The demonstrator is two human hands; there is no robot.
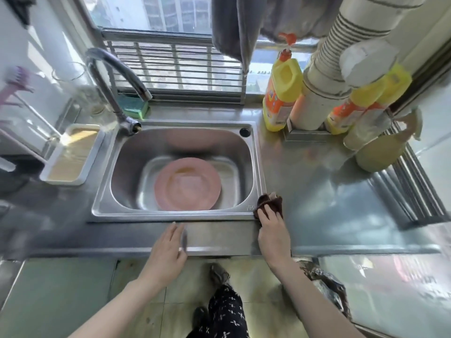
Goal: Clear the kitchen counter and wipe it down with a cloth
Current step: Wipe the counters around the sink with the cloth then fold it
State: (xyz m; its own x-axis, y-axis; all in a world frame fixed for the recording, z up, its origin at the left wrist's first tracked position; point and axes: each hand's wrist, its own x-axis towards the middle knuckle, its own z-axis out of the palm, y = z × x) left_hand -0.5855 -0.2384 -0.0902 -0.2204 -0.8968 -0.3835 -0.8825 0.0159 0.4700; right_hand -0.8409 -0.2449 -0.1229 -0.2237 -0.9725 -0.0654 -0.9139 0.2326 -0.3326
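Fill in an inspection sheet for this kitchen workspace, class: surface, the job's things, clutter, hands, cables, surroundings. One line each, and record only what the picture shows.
Surface: steel counter around a sink, shiny and largely bare at the front.
Job's things: brown cloth pressed on the counter at the sink's near right corner.
Clutter: pink plate in the sink; yellow bottles and a spray bottle at the back right; sponge behind the tap; white tray on the left.
Hands: right hand on the cloth; left hand empty, resting at the counter's front edge.
Cables: nothing seen.
Surroundings: barred window behind, grey towel hanging above, tiled floor below.
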